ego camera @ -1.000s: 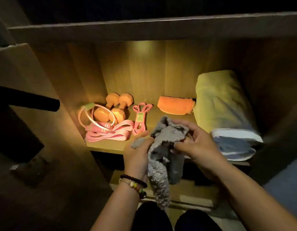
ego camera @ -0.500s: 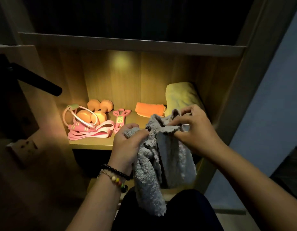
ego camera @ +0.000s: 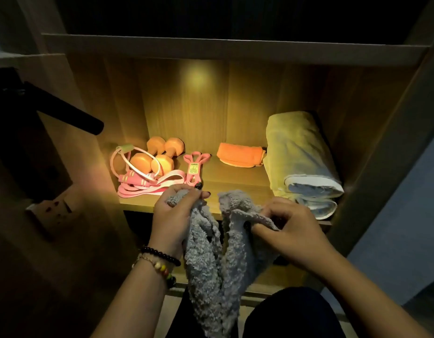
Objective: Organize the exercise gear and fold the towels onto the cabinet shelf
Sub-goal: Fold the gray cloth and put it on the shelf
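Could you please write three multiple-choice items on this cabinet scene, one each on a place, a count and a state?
1. Where does the orange cloth lie? A) beside the big folded towel B) on the dumbbells C) on the floor
2. How many dumbbells are there? A) one B) two C) four
3. How is the grey towel? A) folded on the shelf B) rolled C) held, hanging loose

Key: 1 A, it lies left of that towel on the shelf. 2 B, four orange heads show. 3 C, the left hand and right hand grip its top.
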